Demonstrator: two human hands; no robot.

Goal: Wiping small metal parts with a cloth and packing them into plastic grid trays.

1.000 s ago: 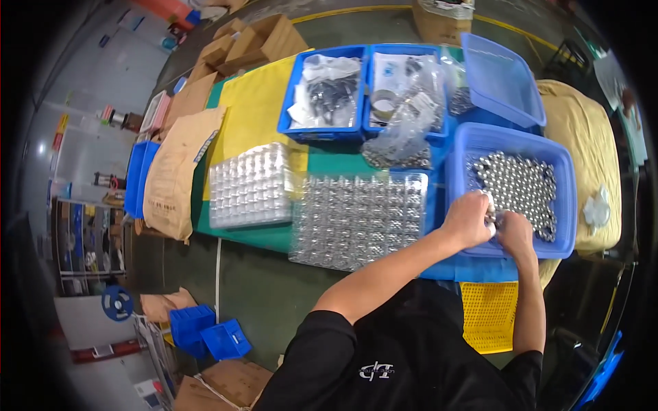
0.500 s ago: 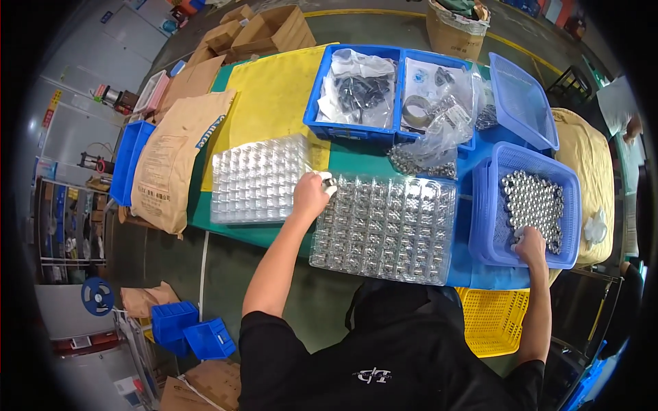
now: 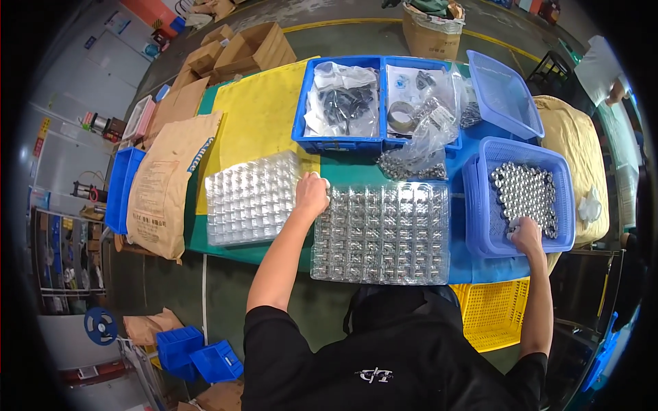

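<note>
My left hand (image 3: 312,194) is closed at the upper left corner of a clear plastic tray (image 3: 381,233) with rows of pockets. Small shiny metal parts fill many pockets. Whatever those fingers hold is hidden. My right hand (image 3: 526,236) reaches into a blue plastic basket (image 3: 567,233), its fingers curled down at the near edge of a pile of small round metal parts (image 3: 524,195). Its fingertips are partly hidden, and I cannot make out what they pinch. Just left of my left hand lies a second pocketed tray stack (image 3: 252,198), whitish and see-through.
Behind the trays, a blue divided bin (image 3: 343,145) holds plastic bags and a tape roll (image 3: 401,116). A bag of metal parts (image 3: 415,166) lies before it. An upright blue basket (image 3: 507,96), a brown paper sack (image 3: 164,195) and a yellow crate (image 3: 493,315) stand around the green-covered table.
The metal part that showed in my left fingers is now out of sight, and that hand has turned at the tray's corner. My right hand stays in the basket. The whole view has shifted slightly.
</note>
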